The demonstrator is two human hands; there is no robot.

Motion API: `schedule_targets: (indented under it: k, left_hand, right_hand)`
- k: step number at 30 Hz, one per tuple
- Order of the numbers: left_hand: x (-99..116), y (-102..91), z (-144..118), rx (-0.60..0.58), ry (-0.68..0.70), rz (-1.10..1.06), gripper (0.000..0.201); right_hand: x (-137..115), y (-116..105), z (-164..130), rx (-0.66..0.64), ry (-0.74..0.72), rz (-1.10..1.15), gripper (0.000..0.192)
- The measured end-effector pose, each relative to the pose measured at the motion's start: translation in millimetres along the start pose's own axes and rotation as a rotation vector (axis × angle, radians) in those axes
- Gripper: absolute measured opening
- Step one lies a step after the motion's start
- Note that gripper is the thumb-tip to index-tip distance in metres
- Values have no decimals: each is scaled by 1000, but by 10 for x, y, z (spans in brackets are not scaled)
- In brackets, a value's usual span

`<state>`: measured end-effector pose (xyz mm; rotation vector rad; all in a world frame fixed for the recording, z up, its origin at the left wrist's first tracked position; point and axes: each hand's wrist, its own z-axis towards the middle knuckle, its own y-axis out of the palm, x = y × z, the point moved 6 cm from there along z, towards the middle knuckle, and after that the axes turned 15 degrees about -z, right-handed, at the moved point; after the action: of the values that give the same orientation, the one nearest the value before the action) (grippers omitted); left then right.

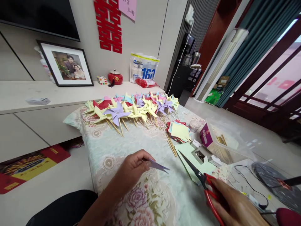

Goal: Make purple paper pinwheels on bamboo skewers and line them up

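Head view looks down on a table (pixel 141 147) under a floral cloth, its left edge running from the far corner toward the person's lap, with bare floor beyond it. Left hand (pixel 131 171) sits over the near middle of the cloth, fingers curled shut on a small purple paper (pixel 158 165) whose pointed tip sticks out to the right, just above the cloth. Right hand (pixel 235 204) is low at the near right, fingers through the red handles of scissors (pixel 199 175); the blades look closed or nearly so, pointing up-left, their tip well apart from the purple paper and lying over a pale green sheet (pixel 188 150). Open cloth lies between the two hands and up the middle toward a row of pinwheels (pixel 134 110) along the far edge. Right of that gap, room is tight: a stack of paper squares (pixel 180 130), loose sticks (pixel 171 146), small boxes (pixel 199 153) and a black cable (pixel 249 182) crowd the right side.
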<state>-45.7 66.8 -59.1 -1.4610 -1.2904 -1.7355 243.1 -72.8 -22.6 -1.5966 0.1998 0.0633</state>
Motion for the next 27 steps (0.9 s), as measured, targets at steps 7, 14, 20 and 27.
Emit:
schedule_targets:
  k: [7,14,20,27]
  left_hand:
    - [-46,-131,71,228,12,-156,16]
    - [-107,-100,113,255,-8,-238,21]
    - [-162,25,159,187,-18,-301,49]
    - [-266,45,195,96,-36,-386,42]
  right_hand:
    - [166,297,352,74,56,-378,25]
    - [65,204,391,114,93,-435,25]
    - [-821,-26,702,8,-155,234,28]
    - [-1369,476,1215,-294,-210,1110,37]
